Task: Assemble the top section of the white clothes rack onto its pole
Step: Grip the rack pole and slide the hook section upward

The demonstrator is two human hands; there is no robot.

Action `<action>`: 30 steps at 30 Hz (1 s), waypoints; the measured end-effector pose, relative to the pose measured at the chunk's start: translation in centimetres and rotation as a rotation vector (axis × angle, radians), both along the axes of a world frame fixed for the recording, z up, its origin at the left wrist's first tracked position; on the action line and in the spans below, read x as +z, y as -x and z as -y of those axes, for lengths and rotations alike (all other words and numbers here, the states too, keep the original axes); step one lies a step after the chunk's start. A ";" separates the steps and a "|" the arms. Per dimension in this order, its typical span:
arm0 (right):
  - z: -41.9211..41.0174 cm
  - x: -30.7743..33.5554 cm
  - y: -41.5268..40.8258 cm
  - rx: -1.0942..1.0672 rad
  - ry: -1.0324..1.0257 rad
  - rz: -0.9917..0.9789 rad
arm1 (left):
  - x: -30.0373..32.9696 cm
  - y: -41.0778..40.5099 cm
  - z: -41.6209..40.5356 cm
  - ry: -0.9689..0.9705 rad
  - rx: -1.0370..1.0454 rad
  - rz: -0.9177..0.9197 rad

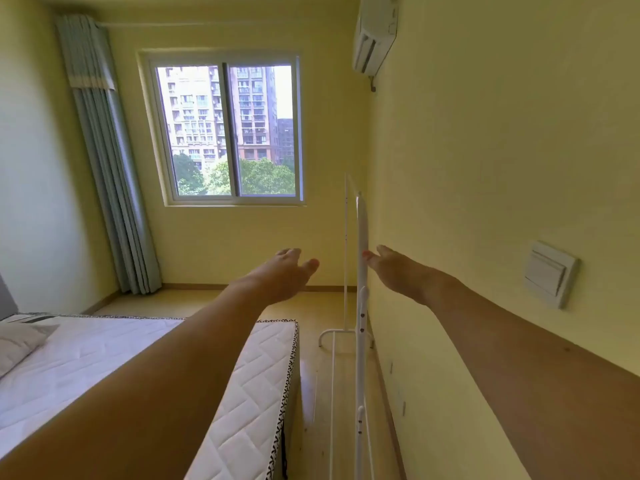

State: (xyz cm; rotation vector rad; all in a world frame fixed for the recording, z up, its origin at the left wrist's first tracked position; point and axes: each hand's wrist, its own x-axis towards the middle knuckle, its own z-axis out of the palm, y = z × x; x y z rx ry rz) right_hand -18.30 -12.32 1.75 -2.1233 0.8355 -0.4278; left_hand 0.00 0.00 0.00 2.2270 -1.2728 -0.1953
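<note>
reaching 2 open hands (left hand (289, 271), right hand (398, 271)) beside white pole (362, 244).

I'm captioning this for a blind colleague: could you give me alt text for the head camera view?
Two bare arms reach toward a white clothes rack standing by a yellow wall; the right hand has fingertips at its upright pole, the left hand is open and empty. A mattress lies left, a window beyond.
</note>
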 end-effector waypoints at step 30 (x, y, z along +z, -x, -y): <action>2.1 -12.7 -4.7 0.120 -0.267 0.723 | -24.4 5.7 9.4 -0.164 -0.111 -0.770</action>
